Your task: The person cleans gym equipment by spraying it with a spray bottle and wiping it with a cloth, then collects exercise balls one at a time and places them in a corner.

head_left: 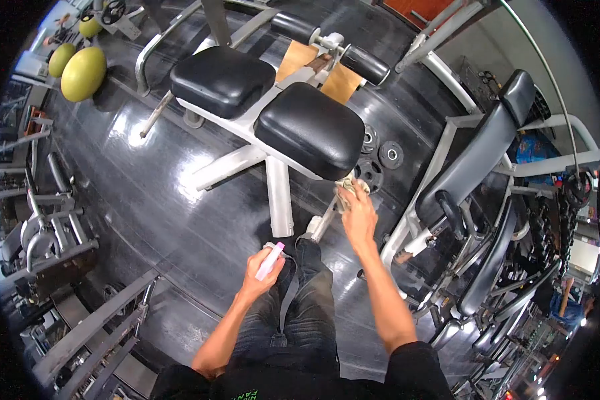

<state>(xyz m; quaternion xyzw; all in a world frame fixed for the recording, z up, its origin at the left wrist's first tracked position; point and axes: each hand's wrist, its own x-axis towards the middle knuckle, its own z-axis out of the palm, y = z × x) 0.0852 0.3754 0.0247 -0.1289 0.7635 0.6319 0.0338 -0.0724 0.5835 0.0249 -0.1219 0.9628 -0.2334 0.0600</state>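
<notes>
In the head view, my left hand [255, 277] is wrapped round a slim pink-and-white bottle [271, 261], held in front of my legs. What exactly the bottle is I cannot make out. My right hand [359, 220] grips a crumpled pale cloth [347, 189] just below the near corner of a black padded seat [311, 130]. The cloth is by a metal bar [325, 223] of the seat's frame; whether it touches the bar or pad is unclear. A second black pad [223, 80] sits to the left on the same light-grey frame [279, 200].
Several weight plates [391, 155] lie on the dark floor [167, 173] beyond my right hand. An inclined bench [473, 157] and other machines stand at the right. Yellow balls [84, 74] rest at the far left, with more gym machines [47, 233] below them.
</notes>
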